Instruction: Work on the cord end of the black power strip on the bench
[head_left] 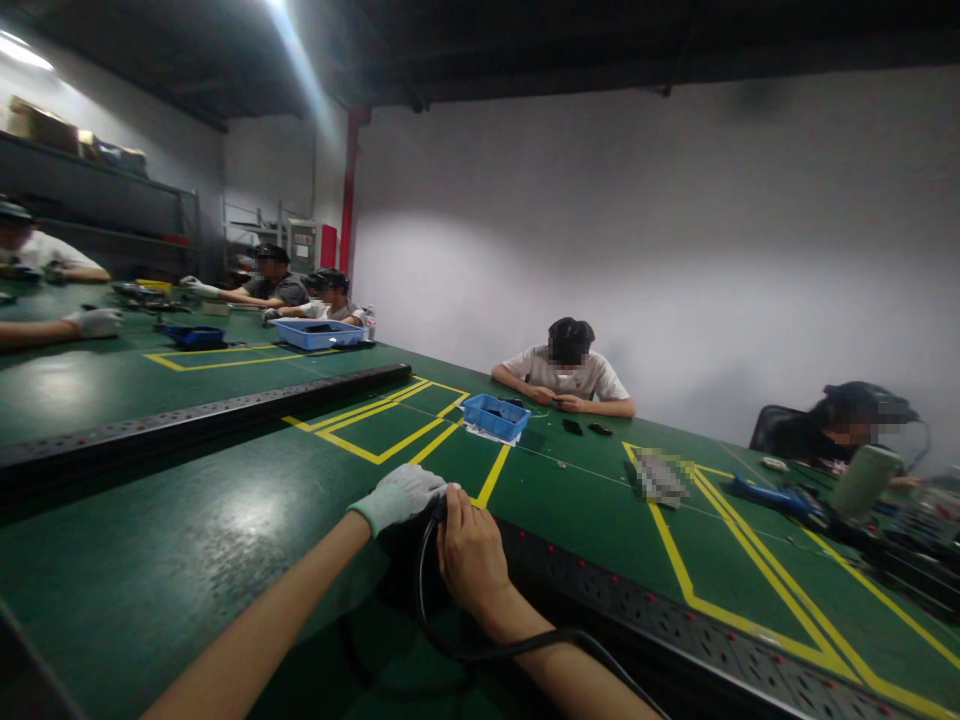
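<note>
My left hand [405,494], in a white glove with a green cuff, is closed at the near end of a long black strip with slots and red dots [600,585]. What lies under its fingers is hidden. My bare right hand [472,548] meets it there, with fingers pressed together around the end of a black cable [422,575]. The cable loops down from my fingers, then runs right across my right forearm. Both hands' fingertips are close together, and the exact joint between cable and strip is covered.
Yellow tape [379,458] marks the green table [225,500]. A blue basket [496,418] stands ahead, with a person [574,370] behind it. Another long black strip [225,408] lies left. At right are a blue tool [772,495] and a seated person [840,430]. Several people work far left.
</note>
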